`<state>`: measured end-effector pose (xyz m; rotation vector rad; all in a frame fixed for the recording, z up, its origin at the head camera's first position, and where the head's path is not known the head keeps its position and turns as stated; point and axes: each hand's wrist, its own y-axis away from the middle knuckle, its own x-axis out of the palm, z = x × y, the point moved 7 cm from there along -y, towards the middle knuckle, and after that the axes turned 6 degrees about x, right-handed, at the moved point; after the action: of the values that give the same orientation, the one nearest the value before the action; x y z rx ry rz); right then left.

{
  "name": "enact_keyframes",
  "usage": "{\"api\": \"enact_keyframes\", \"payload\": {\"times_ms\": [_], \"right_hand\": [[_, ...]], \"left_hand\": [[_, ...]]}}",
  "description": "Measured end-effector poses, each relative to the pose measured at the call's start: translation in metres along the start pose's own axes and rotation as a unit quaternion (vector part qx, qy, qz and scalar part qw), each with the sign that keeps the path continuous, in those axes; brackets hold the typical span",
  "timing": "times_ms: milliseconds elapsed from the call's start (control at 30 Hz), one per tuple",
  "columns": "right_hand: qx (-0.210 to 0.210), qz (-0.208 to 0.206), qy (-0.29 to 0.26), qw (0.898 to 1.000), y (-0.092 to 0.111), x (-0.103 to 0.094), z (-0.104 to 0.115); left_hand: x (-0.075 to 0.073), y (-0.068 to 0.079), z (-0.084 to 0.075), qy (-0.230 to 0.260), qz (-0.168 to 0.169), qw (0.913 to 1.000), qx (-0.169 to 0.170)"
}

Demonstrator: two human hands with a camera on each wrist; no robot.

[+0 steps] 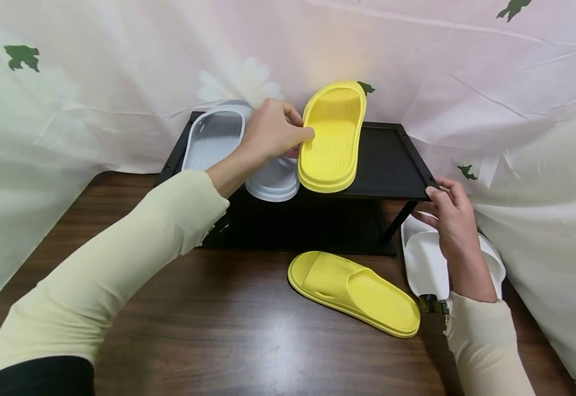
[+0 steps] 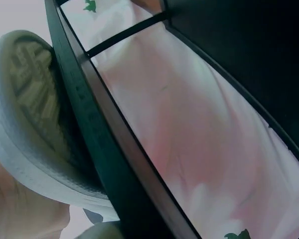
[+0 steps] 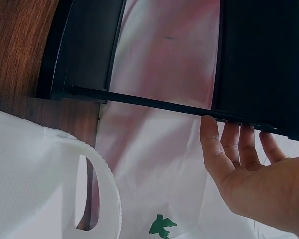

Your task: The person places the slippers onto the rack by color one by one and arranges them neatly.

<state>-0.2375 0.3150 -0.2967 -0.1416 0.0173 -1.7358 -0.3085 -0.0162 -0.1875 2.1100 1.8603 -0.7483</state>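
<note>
A yellow slipper point(image 1: 334, 146), matt and moulded-looking, has rounded ends, a raised rim and fine lengthwise ribs along its footbed; it is at the top shelf of a black rack point(image 1: 384, 159), just beside the gray slippers, its near end at the shelf's front edge; whether it rests on the shelf or hangs just above cannot be told. The left hand point(image 1: 275, 129) pinches its left rim, thumb on the inner face and fingers behind; the right hand point(image 1: 453, 220) has its fingertips against the rack's right front corner, and I cannot tell whether they clamp it or only press.

The rack is flat and dark, with two tiers, a lipped edge and thin bars for legs; the gray slippers point(image 1: 214, 137) are smooth and hollow with thick pale rims, and in the left wrist view a grooved sole sticks out past a shelf edge. A second yellow slipper point(image 1: 352, 291) lies slantwise on the worktop point(image 1: 209, 330), its broad plain strap upward; the worktop is brown with a wood grain and a soft shine. White slippers point(image 1: 424, 258) lie at the right, finely textured, one showing a long slot and a notched edge in the right wrist view; the right hand and its cream sleeve point(image 1: 486, 341) cover part of them; the left hand and forearm hide part of the gray slippers and rack. Creased pale cloth point(image 1: 416, 66) with green printed shapes hangs behind and at both sides.
</note>
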Motion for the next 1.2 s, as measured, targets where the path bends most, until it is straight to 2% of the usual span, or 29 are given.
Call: {"api": "enact_keyframes", "payload": {"times_ms": [133,267,500,767,967,1200], "right_hand": [[-0.002,0.001,-0.001,1.000,0.000,0.001,0.001],[-0.002,-0.003,0.004,1.000,0.000,0.000,0.002],[0.005,-0.005,0.001,1.000,-0.001,0.001,0.000],[0.002,0.000,0.002,1.000,-0.002,0.004,0.002],[0.002,0.000,0.003,1.000,-0.001,0.003,0.001],[0.004,-0.006,0.008,1.000,0.003,-0.003,0.000]], "left_hand": [[-0.001,-0.004,-0.002,-0.021,-0.002,0.9998,-0.005],[0.002,-0.009,-0.005,-0.063,-0.003,0.9980,0.007],[0.008,-0.014,-0.008,-0.143,0.001,0.9892,0.031],[0.012,-0.013,-0.012,-0.177,-0.002,0.9830,0.050],[0.018,-0.016,-0.012,-0.196,0.012,0.9791,0.051],[0.026,-0.018,-0.014,-0.223,0.030,0.9720,0.066]]}}
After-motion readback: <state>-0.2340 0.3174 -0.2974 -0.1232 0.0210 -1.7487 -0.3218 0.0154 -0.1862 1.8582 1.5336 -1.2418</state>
